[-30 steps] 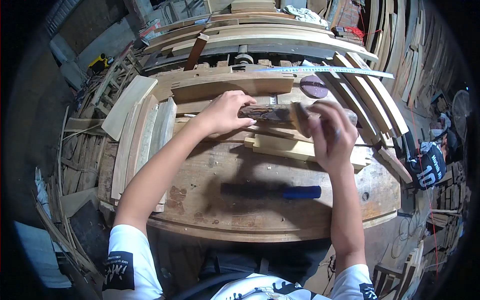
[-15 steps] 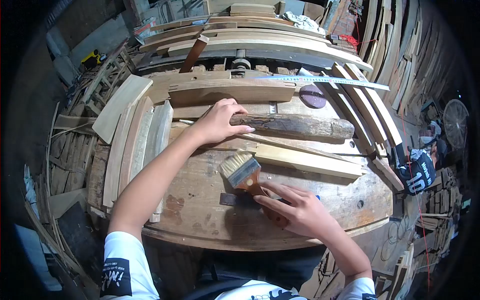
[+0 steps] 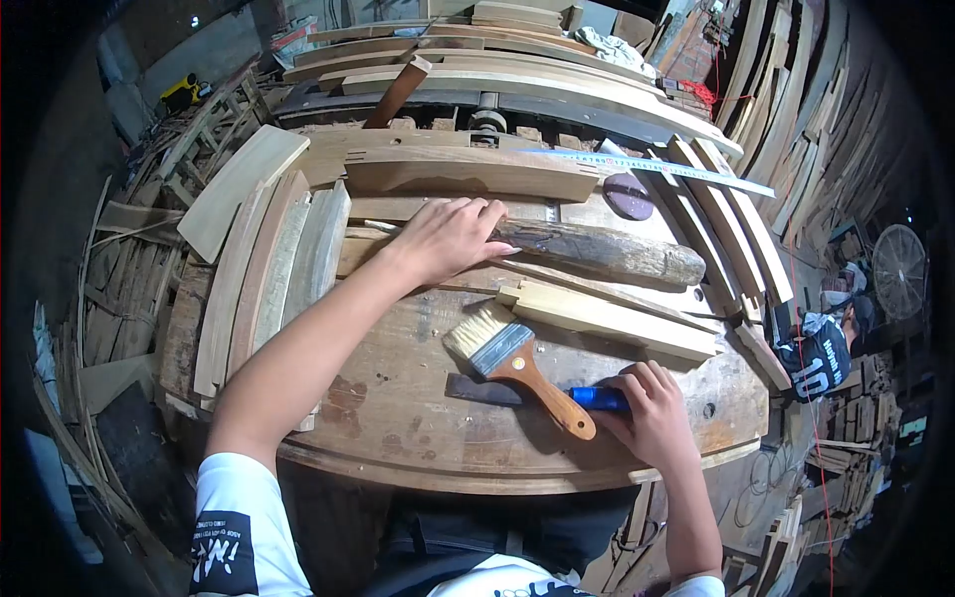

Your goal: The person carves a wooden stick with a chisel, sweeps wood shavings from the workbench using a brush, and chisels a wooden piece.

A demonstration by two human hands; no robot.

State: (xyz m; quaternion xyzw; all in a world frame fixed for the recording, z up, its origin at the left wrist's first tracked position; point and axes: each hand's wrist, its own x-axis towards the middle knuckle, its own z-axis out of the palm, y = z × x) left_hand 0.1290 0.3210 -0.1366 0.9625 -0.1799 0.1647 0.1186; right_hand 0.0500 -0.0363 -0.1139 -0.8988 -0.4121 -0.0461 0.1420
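My left hand [image 3: 453, 239] is closed round the left end of a dark, rough wooden piece [image 3: 607, 251] lying across the bench. Toward the front right, my right hand [image 3: 647, 413] has its fingers wrapped round the blue handle [image 3: 599, 398] of a chisel. The chisel's dark flat blade [image 3: 482, 389] points left on the bench top. A wide brush [image 3: 517, 365] with pale bristles and a brown handle lies across the blade, touched by neither hand. Just above the brush is a pale yellow wooden strip [image 3: 612, 320] with cut ends.
Boards [image 3: 274, 269] stand at the bench's left, and more planks [image 3: 731, 219] at its right. A long board [image 3: 473, 174], a purple disc [image 3: 629, 196] and a measuring tape [image 3: 686, 172] lie toward the back. A person in a dark shirt [image 3: 821, 356] is at the far right.
My right hand has put the brush down on the bench and taken hold of the chisel's blue handle. My left hand stays on the dark wooden piece.
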